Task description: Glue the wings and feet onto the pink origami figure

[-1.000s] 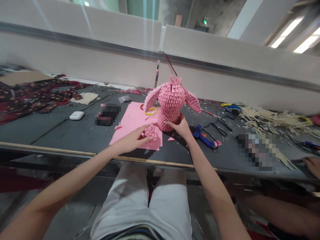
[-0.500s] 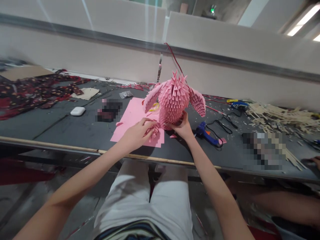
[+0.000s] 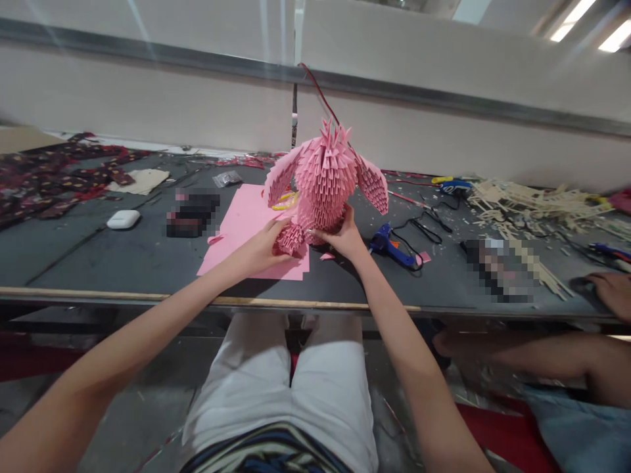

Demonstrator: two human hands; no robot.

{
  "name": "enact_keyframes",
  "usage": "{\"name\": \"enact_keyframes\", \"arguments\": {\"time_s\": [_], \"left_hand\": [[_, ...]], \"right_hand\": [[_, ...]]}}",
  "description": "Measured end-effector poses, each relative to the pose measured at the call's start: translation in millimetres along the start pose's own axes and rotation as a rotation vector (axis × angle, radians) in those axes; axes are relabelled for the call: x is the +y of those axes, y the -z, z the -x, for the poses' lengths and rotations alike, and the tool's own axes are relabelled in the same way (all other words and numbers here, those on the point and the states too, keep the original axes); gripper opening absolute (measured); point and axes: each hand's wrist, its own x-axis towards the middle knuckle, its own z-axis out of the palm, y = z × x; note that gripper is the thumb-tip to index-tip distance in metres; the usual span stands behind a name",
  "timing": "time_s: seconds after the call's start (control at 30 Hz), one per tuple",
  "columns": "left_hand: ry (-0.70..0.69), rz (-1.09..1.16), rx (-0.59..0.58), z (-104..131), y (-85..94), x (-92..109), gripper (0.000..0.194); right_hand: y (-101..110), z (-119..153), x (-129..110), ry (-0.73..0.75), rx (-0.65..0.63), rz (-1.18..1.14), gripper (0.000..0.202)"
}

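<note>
A pink figure built from many folded paper pieces stands upright on the table, with a spiky tuft on top and a long flap on either side. My right hand is wrapped round its lower right side. In my left hand is a small pink folded-paper piece, held close against the figure's lower left; whether the two are joined I cannot tell. Pink paper sheets lie beneath my left hand. Behind the figure, partly hidden, is a yellow-handled tool, perhaps scissors.
A blue glue gun with a black cord lies right of the figure. Pale sticks are heaped farther right, near another person's hand. At left are a white earbud case, a blurred dark object and dark red scraps.
My left hand has brought the small paper piece up closer against the figure's base. The right hand keeps its hold. The view has shifted slightly, showing more of the person at right.
</note>
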Motion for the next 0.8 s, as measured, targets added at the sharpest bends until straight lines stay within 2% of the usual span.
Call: {"name": "enact_keyframes", "arguments": {"time_s": [0.27,0.43,0.6,0.8], "left_hand": [[0.102,-0.187,0.037,11,2.8,10,0.078],[0.133,-0.298,0.099,19,-3.1,13,0.071],[0.130,-0.413,0.155,11,-9.9,18,0.067],[0.076,-0.320,0.161,2,-15.0,10,0.069]], "right_hand": [[0,-1,-1,0.008,-0.011,0.019,0.114],[-4,-2,3,0.022,0.002,0.050,0.115],[-5,-2,4,0.029,0.000,0.043,0.116],[-4,-1,0,0.028,0.002,0.053,0.119]]}}
